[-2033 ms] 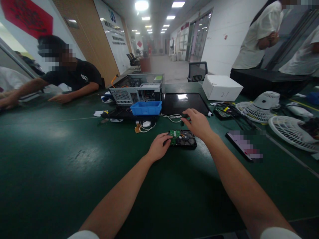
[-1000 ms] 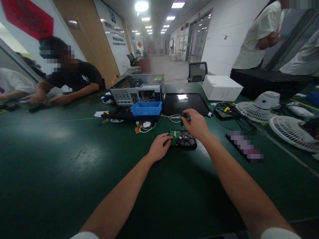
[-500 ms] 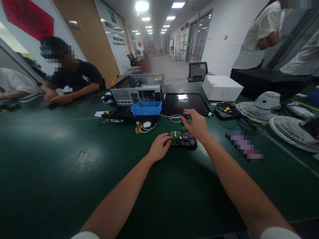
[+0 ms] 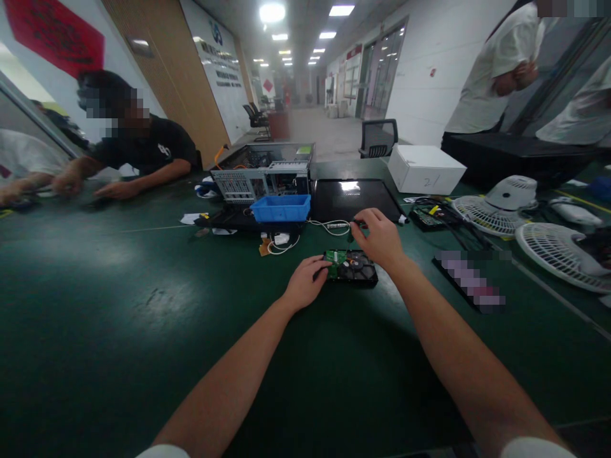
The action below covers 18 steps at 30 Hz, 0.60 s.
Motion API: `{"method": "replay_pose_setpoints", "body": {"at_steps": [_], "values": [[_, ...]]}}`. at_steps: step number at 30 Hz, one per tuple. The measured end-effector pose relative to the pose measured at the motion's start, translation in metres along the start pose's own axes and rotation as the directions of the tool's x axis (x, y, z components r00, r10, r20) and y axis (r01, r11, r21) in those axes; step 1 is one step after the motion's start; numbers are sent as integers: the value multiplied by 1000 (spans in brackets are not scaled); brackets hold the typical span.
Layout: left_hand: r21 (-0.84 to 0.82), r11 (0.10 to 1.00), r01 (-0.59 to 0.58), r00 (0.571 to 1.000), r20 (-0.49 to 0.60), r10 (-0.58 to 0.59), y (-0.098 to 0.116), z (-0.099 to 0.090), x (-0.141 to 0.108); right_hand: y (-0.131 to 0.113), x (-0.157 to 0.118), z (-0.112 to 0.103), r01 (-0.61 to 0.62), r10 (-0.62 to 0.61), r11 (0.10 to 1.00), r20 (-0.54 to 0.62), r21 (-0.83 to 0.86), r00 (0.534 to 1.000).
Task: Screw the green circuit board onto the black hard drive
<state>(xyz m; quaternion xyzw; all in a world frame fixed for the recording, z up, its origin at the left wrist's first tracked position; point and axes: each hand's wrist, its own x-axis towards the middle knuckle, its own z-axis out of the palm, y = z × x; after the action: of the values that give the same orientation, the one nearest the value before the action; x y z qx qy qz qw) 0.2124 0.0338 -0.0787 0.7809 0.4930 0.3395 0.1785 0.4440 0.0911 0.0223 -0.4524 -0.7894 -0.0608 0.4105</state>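
Observation:
A hard drive [image 4: 360,270] with a green circuit board lies flat on the dark green table, board side up. Its left end is gripped by my left hand [image 4: 308,280], the fingers resting on the board's edge. Over the drive's far side, my right hand [image 4: 379,238] pinches a slim dark screwdriver [image 4: 350,236]. The tool points down at the drive; its tip is too small to make out, so contact cannot be told. A white cable [image 4: 329,227] runs just behind the drive.
Behind the drive stand a blue tray [image 4: 280,208], an opened computer case [image 4: 262,178] and a black flat panel [image 4: 353,198]. To the right are a phone [image 4: 468,280], a white box [image 4: 426,168] and fan parts [image 4: 496,203]. A person in black [image 4: 147,146] sits at the left.
My right hand has turned the screwdriver from nearly level to pointing down over the drive. My left hand and the drive have stayed put. The seated person's hand at the left has moved outward.

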Motion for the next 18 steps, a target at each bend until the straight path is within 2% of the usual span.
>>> {"method": "replay_pose_setpoints", "body": {"at_steps": [11, 18], "values": [[20, 1000, 21, 1000, 22, -22, 2, -2, 1, -9, 3, -9, -28, 31, 999, 67, -38, 997], [20, 999, 28, 999, 32, -28, 5, -4, 0, -8, 2, -8, -11, 10, 1000, 82, 12, 997]]}}
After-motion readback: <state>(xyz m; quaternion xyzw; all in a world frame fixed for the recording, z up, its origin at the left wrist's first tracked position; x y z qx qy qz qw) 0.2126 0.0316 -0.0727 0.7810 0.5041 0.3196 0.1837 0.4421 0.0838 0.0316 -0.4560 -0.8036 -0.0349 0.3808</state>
